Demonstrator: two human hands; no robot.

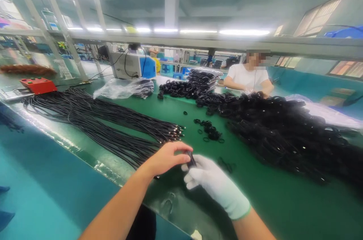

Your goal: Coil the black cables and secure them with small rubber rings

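Observation:
Between my two hands is a small bundle of black cable (pixel 191 158), seen edge-on with several strands side by side. My left hand (pixel 167 157), bare, pinches it from the left with thumb and fingers. From the right, my right hand (pixel 208 177) in a white knit glove has its fingers closed around the bundle, hiding its lower part. Just left of my left hand, long black cables (pixel 107 126) lie in rows with metal-tipped ends towards me. Small black rings (pixel 210 130) are scattered on the green mat beyond my hands.
A large heap of coiled black cables (pixel 272 130) covers the right side of the green mat (pixel 255 206). Beyond are bagged coils (pixel 202 77), a clear plastic bag (pixel 116 88), a blue-and-white machine (pixel 133 65) and a red box (pixel 38 85). A person (pixel 248 75) sits opposite.

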